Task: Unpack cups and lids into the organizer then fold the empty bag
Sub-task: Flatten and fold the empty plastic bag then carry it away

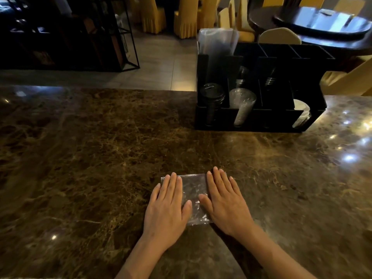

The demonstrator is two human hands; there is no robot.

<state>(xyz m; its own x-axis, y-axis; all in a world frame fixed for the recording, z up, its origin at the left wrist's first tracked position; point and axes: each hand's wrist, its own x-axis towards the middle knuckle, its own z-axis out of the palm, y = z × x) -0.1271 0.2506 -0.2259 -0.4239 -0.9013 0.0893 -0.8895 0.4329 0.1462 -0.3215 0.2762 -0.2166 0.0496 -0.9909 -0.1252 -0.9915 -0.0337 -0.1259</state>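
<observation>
A clear plastic bag (194, 195), folded into a small flat rectangle, lies on the brown marble counter near me. My left hand (168, 206) presses flat on its left part and my right hand (224, 202) presses flat on its right part, fingers stretched and slightly spread. Further back on the right stands the black organizer (251, 119). Its front compartments hold a stack of dark lids (213, 95), a stack of clear cups (242, 103) and white lids (301, 113) at the right end. More clear cups (241, 75) sit in the row behind.
A tall clear plastic sleeve (218, 45) sticks up from the organizer's back left corner. The counter's far edge (120, 88) runs just behind the organizer. Beyond it are a tiled floor, a dark metal shelf (80, 37), yellow-covered chairs and a dark round table (322, 27).
</observation>
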